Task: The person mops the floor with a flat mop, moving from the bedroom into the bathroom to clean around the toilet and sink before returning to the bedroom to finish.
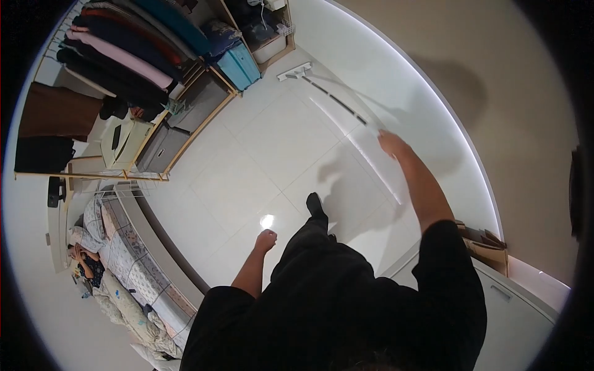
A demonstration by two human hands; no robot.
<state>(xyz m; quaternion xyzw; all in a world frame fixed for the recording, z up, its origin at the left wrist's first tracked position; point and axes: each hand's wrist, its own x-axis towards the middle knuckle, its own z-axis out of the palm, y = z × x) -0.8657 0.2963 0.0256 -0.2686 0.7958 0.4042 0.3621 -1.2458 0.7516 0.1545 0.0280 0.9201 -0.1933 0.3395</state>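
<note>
My right hand is closed round the upper end of a long-handled flat mop. The dark pole slants away along the wall, and its wide pale head rests on the floor near the far corner. Low at my left side hangs my left hand, fingers curled in, with no object visible in it. Below it is the glossy white tiled floor. One dark-socked foot is set forward on the tiles.
Hanging clothes fill a wooden rack at the left, above grey storage boxes. A blue suitcase stands beside it. Someone lies on the bed at the left. A white cabinet and cardboard are at the right.
</note>
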